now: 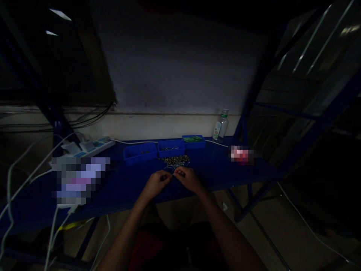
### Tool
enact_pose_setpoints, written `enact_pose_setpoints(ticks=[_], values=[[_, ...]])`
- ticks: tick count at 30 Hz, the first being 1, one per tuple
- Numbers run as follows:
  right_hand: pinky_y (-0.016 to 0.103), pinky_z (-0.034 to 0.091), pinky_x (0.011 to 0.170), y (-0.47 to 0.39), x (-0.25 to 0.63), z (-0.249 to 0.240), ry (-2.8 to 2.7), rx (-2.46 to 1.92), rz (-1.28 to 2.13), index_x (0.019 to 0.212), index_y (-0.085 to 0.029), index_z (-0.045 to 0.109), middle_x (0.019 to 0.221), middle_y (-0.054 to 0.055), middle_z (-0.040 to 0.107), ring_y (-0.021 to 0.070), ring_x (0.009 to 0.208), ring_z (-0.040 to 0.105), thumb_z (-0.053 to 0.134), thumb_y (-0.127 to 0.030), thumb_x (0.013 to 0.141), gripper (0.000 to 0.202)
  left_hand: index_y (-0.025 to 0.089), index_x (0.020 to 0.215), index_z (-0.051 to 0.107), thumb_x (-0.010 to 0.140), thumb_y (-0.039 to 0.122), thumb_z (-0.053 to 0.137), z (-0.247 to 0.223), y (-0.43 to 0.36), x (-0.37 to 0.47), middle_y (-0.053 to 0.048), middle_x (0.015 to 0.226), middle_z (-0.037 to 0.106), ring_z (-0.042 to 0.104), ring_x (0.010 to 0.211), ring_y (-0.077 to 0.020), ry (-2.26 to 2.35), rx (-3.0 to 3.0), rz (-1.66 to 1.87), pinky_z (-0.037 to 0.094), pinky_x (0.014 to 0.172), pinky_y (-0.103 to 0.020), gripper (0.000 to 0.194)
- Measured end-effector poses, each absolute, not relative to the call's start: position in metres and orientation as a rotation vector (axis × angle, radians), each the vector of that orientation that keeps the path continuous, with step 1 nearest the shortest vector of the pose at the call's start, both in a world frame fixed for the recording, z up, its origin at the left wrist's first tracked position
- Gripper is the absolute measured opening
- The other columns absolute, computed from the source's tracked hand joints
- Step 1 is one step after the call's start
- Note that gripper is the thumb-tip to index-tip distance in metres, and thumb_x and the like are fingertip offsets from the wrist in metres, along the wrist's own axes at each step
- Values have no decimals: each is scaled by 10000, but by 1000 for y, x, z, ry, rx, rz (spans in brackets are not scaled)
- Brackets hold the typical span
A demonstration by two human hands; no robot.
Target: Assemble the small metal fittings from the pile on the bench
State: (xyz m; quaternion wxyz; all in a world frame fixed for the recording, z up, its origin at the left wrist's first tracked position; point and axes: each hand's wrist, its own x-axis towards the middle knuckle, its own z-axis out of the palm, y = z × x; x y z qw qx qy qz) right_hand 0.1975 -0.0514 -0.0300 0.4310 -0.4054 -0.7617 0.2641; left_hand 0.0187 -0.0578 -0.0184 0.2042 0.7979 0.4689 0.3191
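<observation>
On the near side of the brass-coloured pile (180,159), the left hand (156,183) pinches a slim pale piece (173,174) that, as far as the gloom shows, runs sideways to the right hand (188,178), also pinching it, fingertips nearer the pile

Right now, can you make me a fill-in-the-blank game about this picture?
The tabletop has the colour ____.
There are ____ small trays near the wall.
The pile of metal pieces lies ____ the trays on one side and the left hand and right hand on the other.
The bottle has a ____ ring round its neck.

Missing words: blue; three; between; green.
</observation>
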Motion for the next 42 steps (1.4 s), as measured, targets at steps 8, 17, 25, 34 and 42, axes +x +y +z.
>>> enact_pose_setpoints(ticks=[8,17,25,34,42], values=[[202,430,645,-51,198,-29,-1892,-1042,693,854,-187,582,766,2,628,112,709,583,476,-289,831,149,179,853,668,803,402,489,-13,-60,18,-47,836,657,589,755,-176,1305,2143,977,434,698,-268,290],[190,393,601,-51,197,-32,-2075,-1054,589,842,-203,607,761,-10,640,100,653,566,514,-218,806,101,163,856,651,763,398,561,-17,-62,17,-44,821,645,582,722,-159,1206,2074,1048,439,668,-254,268],[195,399,635,-52,196,-29,-2086,-1038,580,845,-203,619,799,-5,648,104,690,576,526,-231,812,103,167,853,606,806,335,495,-17,-61,18,-28,830,628,574,787,-160,1207,2090,1080,429,735,-263,207],[204,418,654,-53,197,-28,-2020,-1044,608,859,-199,606,798,3,652,115,716,594,445,-320,868,202,173,898,630,809,349,487,-17,-61,17,-45,850,646,586,779,-168,1221,2123,1036,440,726,-267,243],[208,423,651,-52,197,-30,-2001,-1054,624,857,-195,605,800,11,657,123,730,604,476,-306,849,171,175,897,656,800,388,507,-16,-61,17,-59,876,647,588,791,-181,1253,2115,1025,443,730,-284,277]])
